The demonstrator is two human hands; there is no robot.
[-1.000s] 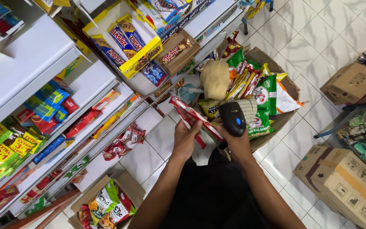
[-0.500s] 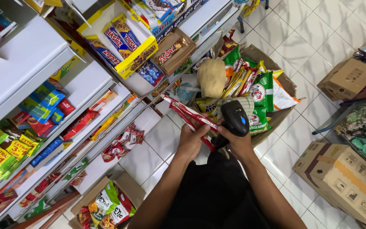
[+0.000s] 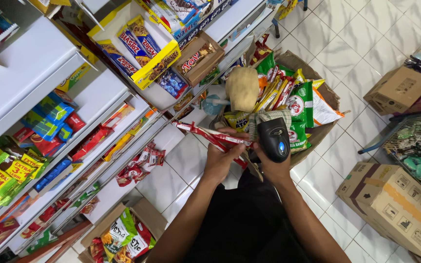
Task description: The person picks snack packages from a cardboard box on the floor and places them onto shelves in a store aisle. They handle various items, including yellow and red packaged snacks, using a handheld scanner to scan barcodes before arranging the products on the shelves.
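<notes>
Left hand: the left hand [image 3: 219, 160] is closed around a strip of red-and-white snack sachets [image 3: 209, 135], held slantwise just in front of the body.
Right hand: the right hand [image 3: 272, 164] is wrapped around a black handheld scanner [image 3: 274, 139], whose blue light glows; its head sits just beside the strip's near end.
Strip: raised between the white shelving [image 3: 35, 63] on the left and an open cardboard box [image 3: 325, 92] ahead.
Box: crammed with green, yellow and red snack packets [image 3: 298, 104] and a tan cloth bundle [image 3: 242, 87].
Shelves: stocked with sachets and a yellow display carton [image 3: 164, 61] of wafer bars.
Floor: white tiles [image 3: 352, 34], with more cartons [image 3: 395, 207] at right.
</notes>
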